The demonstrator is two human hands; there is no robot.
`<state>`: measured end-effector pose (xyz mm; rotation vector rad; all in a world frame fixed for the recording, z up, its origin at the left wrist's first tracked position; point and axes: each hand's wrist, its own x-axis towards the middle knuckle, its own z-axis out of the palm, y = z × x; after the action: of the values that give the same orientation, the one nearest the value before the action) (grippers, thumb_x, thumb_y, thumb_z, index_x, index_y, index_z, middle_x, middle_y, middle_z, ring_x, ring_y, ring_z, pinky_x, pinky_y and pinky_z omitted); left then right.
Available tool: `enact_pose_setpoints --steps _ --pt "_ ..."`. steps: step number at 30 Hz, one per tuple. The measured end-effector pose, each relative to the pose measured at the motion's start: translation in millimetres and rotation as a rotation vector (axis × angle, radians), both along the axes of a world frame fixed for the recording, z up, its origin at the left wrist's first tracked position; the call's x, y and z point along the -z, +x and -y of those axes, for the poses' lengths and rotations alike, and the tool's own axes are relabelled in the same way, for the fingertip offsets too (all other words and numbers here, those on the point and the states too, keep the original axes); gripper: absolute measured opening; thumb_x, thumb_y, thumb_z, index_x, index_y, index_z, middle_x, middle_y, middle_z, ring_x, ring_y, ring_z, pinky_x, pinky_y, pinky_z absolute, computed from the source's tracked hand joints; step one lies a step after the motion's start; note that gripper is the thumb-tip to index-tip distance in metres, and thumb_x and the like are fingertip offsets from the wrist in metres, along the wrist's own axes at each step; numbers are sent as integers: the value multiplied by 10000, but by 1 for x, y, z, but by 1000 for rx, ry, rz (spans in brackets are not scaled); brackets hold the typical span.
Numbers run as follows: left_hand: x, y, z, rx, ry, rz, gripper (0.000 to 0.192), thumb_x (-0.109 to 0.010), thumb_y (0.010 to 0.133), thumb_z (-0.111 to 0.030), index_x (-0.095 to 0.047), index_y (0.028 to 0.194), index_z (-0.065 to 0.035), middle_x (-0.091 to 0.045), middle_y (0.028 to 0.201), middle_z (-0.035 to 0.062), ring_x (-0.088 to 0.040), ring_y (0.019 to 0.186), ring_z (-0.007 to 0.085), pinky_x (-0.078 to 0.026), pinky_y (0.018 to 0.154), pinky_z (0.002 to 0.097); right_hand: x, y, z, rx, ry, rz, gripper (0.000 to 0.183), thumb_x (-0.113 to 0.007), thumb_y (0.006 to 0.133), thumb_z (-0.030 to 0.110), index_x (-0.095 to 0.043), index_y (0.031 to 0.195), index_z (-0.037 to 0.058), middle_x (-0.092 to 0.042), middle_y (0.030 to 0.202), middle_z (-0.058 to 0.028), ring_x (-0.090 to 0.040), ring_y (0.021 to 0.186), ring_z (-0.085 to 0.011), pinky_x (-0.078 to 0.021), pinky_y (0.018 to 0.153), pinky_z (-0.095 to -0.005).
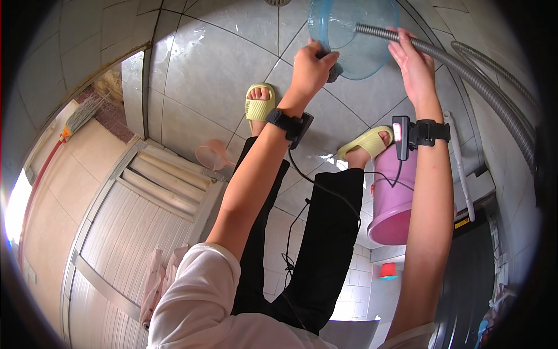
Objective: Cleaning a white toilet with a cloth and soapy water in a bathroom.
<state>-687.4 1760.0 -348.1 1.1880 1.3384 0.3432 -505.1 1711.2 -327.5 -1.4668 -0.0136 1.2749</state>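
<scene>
My left hand (311, 65) grips a dark, rough-looking pad (333, 75) at the near left rim of a translucent blue plastic basin (364, 70). The basin is on the grey tiled floor, partly cut off by the top of the view. My right hand (412, 61) is at the right of the basin, fingers around a grey corrugated hose (457, 63). The hose's end reaches over the basin, and the rest curves away along the right wall. Whether the hose end touches the basin cannot be told.
A pink bucket (394, 192) lies below my right wrist, near a white pipe (458, 170). A pale pink dipper (211, 155) is by my left leg. Cables (324, 187) hang from both wrist devices. Left are a white door (135, 231) and a mop (83, 115). Wet patches mark the floor.
</scene>
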Motion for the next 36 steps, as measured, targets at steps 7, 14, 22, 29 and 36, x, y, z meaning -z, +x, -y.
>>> enact_pose_setpoints --steps 7,14,22,29,36 --pt "-2 2 -10 -73 -120 66 189 -571 655 -119 -512 659 60 -502 551 97 -481 501 149 -393 498 272 -2 8 8 -344 -334 324 245 -546 737 166 -533 928 13 -539 849 -44 -518 831 -153 -415 777 -266" --pt "-19 0 -6 -57 -208 72 173 -568 664 -114 -521 673 52 -517 571 65 -474 507 122 -389 485 259 6 5 0 446 -180 190 265 -547 753 149 -471 965 10 -476 976 -60 -443 985 -179 -298 909 -329" --pt "-10 -4 -3 23 -91 66 162 -570 658 -111 -509 653 38 -511 599 110 -489 495 193 -392 493 283 4 2 10 267 -10 -69 210 -510 772 123 -480 926 -17 -493 961 -101 -461 974 -232 -329 889 -332" --pt "-21 0 2 280 486 -300 143 -567 656 -108 -505 622 17 -536 837 222 -540 575 252 -435 562 260 -8 8 21 -31 -148 12 270 -537 751 133 -478 957 -31 -489 993 -120 -465 971 -248 -352 874 -332" --pt "-36 -12 -5 379 1047 -475 93 -534 549 12 -449 514 -2 -341 1171 225 -513 582 245 -422 524 288 -7 10 31 43 -229 85 325 -534 758 155 -458 1009 -38 -473 1026 -120 -448 989 -257 -336 886 -330"
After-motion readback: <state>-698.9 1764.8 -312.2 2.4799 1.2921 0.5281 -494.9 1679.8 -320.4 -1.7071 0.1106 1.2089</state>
